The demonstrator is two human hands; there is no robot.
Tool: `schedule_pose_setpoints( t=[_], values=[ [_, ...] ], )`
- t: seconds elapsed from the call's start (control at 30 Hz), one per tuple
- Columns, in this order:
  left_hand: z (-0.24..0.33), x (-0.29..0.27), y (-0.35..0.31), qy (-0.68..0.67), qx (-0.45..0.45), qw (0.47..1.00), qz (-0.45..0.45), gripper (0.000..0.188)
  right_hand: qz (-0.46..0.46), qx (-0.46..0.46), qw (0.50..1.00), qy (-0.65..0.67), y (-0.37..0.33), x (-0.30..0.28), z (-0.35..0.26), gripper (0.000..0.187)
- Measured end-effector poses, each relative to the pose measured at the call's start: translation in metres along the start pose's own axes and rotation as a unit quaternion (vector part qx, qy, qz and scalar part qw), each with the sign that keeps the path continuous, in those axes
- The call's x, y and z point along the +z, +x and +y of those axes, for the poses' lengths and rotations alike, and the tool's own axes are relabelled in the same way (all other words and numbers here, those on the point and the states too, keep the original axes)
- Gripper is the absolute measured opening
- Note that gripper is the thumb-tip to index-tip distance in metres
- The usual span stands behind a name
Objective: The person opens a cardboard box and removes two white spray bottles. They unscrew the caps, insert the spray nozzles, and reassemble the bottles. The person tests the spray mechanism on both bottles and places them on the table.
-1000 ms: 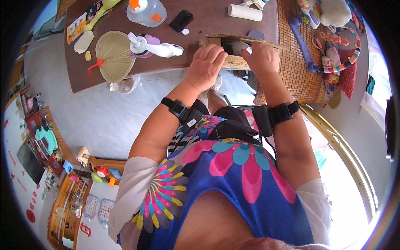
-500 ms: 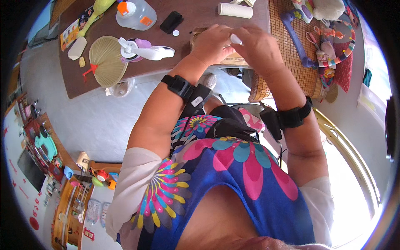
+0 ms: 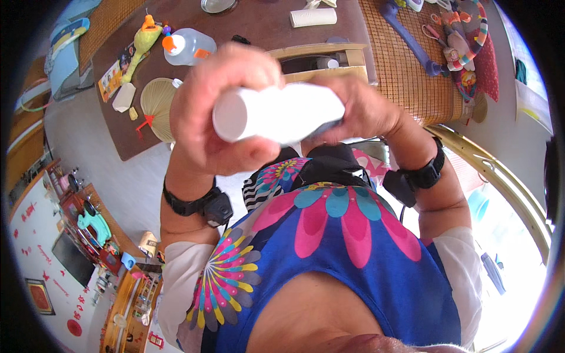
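A white bottle (image 3: 276,115), overexposed, is held up sideways close to the camera, its round flat end toward the left. My left hand (image 3: 197,112) is wrapped round that end, with the thumb below and the fingers above. My right hand (image 3: 371,109) grips the narrower right end, its fingers partly hidden behind the bottle. A dark patch shows along the bottle's lower right side. Beyond the hands, an open cardboard box (image 3: 326,76) lies at the table edge with a small white round thing (image 3: 332,63) inside.
On the brown table (image 3: 126,138) are a clear jug with orange cap (image 3: 194,48), a palm-leaf fan (image 3: 158,109), a yellow-green toy (image 3: 144,44) and a white roll (image 3: 313,17). Right of it is a mat-covered seat (image 3: 400,88) with toys.
Both hands have come up from the table toward the camera, with the white bottle now plainly visible between them. The cardboard box shows open. The whole view has shifted a little.
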State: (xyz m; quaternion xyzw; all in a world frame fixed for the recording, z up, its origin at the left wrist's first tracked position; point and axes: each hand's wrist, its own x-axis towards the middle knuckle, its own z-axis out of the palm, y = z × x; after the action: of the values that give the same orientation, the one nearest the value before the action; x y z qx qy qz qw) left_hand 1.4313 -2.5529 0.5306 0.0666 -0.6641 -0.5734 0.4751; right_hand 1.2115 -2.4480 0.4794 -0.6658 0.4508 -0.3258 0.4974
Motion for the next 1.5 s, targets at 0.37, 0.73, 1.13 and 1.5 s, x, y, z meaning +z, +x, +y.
schedule_pose_setpoints(
  t=[0.37,0.73,1.13,1.5],
  values=[
    [0.046,-0.012,-0.022,0.436,0.048,0.85,-0.29,0.033,-0.179,0.113,0.953,0.216,-0.045,0.034,-0.002,0.06],
    [0.065,-0.011,-0.02,0.358,-0.125,0.907,-0.185,0.032,0.032,0.051,0.995,-0.076,-0.04,0.024,-0.005,0.061],
    [0.065,-0.024,-0.036,0.312,-0.258,0.898,-0.172,0.038,-0.012,0.053,0.991,-0.121,-0.032,0.016,-0.003,0.068],
    [0.053,-0.018,-0.076,0.406,-0.208,0.885,-0.098,0.033,-0.067,0.046,0.989,-0.126,-0.019,0.021,0.012,0.065]
  ],
)
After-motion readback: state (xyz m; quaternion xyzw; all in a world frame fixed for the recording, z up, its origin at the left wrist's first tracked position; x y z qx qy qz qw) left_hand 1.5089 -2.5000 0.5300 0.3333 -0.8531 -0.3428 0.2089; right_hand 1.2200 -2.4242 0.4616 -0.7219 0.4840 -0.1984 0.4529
